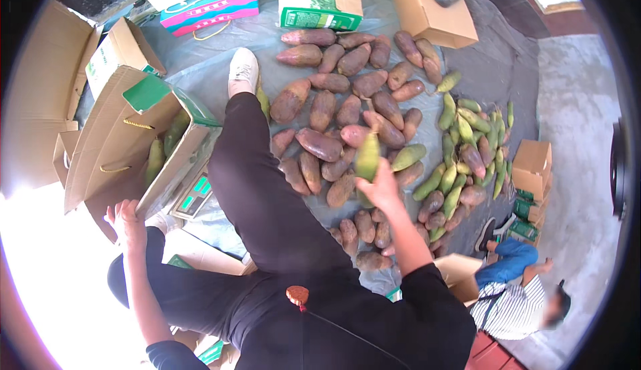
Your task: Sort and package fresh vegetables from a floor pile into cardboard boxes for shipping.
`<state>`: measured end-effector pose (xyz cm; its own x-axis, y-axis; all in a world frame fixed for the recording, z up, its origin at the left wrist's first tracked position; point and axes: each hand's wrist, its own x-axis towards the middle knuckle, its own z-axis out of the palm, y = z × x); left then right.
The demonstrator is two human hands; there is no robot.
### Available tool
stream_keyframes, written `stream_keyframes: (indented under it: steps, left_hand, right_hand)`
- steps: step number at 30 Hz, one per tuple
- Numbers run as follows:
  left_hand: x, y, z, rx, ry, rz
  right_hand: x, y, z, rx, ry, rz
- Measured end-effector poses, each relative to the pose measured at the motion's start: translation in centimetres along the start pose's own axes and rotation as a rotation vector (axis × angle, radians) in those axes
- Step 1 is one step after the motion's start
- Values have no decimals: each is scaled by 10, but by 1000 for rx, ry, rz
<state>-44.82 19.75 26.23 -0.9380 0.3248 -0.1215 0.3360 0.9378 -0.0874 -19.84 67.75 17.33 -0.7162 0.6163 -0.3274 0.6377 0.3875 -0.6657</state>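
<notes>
A green radish (368, 155) with a pointed tip is in my right hand (382, 186), held above the spread of purple-skinned radishes (322, 144); it is slightly blurred. My left hand (127, 224) is closed on the near edge of an open cardboard carton (190, 144). Inside that carton lie green radishes (155, 160), and yellow cord handles show on its flap. The carton rests on a scale (193, 196) with lit green displays. Part of the carton's inside is hidden by its walls.
A heap of green radishes (461, 170) lies to the right. Printed boxes (320, 20) and a brown carton (434, 23) stand at the far side. Stacked cartons (532, 170) and a seated person in a striped shirt (514, 310) are at right. My legs extend over the sheet.
</notes>
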Motion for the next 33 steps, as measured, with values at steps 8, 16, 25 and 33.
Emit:
stream_keyframes:
  steps: [8,16,25,33]
  left_hand:
    - [-3,2,-4,-1,-17,17]
    - [-4,8,-11,-45,43,33]
    - [0,4,3,44,24,16]
    - [5,19,9,8,-24,-13]
  right_hand:
    - [-21,18,80,-351,-100,41]
    - [-12,-102,22,214,-79,-254]
    - [8,-345,50,663,-170,-1094]
    - [17,-325,108,440,-282,-642]
